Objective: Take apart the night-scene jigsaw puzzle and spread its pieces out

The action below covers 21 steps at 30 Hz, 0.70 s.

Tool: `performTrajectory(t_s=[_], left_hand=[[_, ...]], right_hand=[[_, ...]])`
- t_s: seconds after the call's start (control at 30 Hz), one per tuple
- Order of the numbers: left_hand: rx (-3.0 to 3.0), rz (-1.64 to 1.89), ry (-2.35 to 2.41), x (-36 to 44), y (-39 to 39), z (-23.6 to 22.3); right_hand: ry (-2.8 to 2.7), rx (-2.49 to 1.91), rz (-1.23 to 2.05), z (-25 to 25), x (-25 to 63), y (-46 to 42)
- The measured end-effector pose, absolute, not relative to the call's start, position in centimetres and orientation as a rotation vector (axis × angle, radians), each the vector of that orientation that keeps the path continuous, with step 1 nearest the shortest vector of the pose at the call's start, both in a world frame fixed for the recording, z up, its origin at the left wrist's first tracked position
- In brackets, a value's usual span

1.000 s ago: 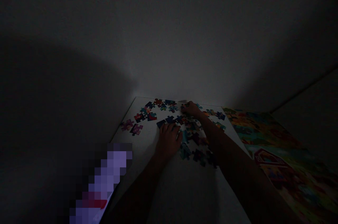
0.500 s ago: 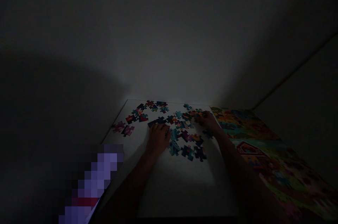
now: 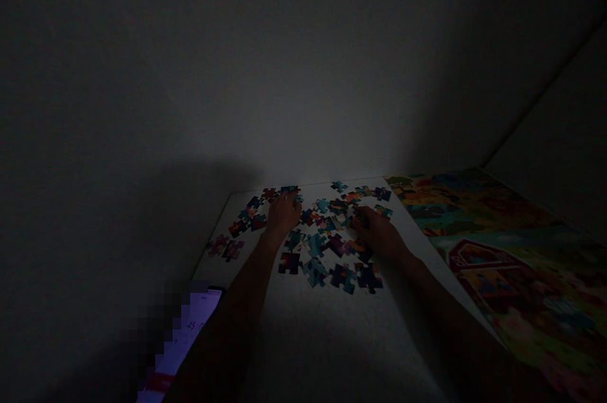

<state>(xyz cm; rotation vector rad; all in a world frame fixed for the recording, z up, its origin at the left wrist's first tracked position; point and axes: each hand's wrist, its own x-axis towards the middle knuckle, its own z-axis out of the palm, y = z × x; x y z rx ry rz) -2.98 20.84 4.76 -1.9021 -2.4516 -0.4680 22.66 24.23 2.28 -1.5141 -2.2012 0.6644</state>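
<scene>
On the white table (image 3: 327, 340), I've moved my left hand (image 3: 283, 216) from the near pieces up to the far-left pieces (image 3: 289, 189); its fingers are slightly apart, any grip hidden. My right hand (image 3: 382, 238) has come in to the right edge of the middle pieces (image 3: 337, 245), fingers curled; I can't tell whether they pinch one. A dark piece (image 3: 289, 263) now shows at that group's near left, so its layout reads more openly.

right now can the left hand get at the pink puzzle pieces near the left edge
Probably yes: the left hand is not far to their right, and nothing covers the pink puzzle pieces. Some darker pieces lie between, but they look flat enough to pass over.
</scene>
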Motion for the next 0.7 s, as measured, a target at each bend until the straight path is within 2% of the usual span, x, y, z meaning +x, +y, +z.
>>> performTrajectory(t_s=[0.23, 0.5, 0.7], left_hand=[[-1.897, -0.264, -2.511, -2.3, 24.8, 3.3], [-2.104, -0.253, -2.329, 3.1, 21.8, 2.4], [-2.147, -0.292, -2.25, 3.8, 18.5, 2.6]], right_hand=[[-2.397, -1.483, 0.383, 2.7, 22.5, 23.7], [-2.5, -1.362, 0.253, 2.4, 22.5, 23.7], [-2.486, -1.294, 0.226, 1.5, 22.6, 24.0]])
